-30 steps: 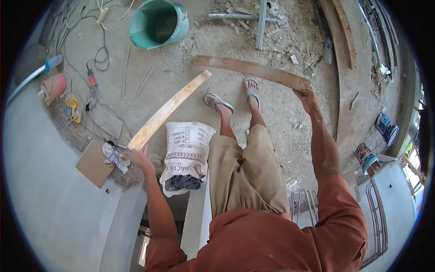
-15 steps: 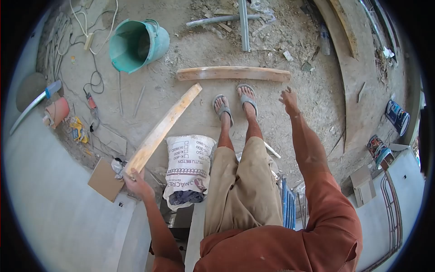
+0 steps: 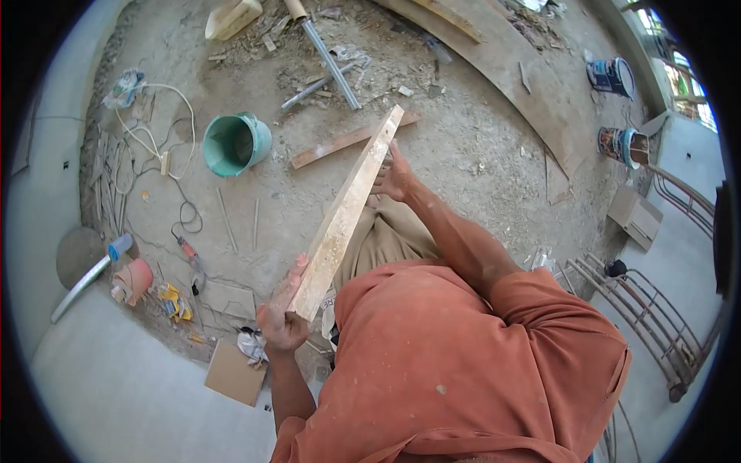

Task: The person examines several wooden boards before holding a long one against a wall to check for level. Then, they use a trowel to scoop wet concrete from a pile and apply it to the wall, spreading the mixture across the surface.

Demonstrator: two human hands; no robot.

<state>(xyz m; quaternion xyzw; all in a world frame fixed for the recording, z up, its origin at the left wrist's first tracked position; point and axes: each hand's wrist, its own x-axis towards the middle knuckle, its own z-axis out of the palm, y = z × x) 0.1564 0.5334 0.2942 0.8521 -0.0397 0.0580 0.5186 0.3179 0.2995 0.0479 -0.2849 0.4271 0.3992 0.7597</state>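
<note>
A pale wooden plank [image 3: 345, 212] is held up at a slant in front of my body, its far end pointing up and to the right. My left hand [image 3: 282, 316] is closed around the near end. Farther along, my right hand [image 3: 397, 176] holds the plank's right side, with part of its fingers hidden behind the wood. Beyond the held piece, a second wooden plank [image 3: 316, 153] lies on the dusty floor, partly covered by the first.
A green bucket [image 3: 255, 147] stands at the left. Nearby are a corded power tool [image 3: 186, 248], a pink bucket [image 3: 136, 279] and a cardboard piece [image 3: 234, 373]. Metal channels [image 3: 332, 65] lie ahead. Paint cans [image 3: 610, 79] and metal bars [image 3: 644, 297] are at the right.
The plank in my left hand has been lifted and brought in front of my body. My right hand, empty before, has come in from the right onto it. My view has shifted.
</note>
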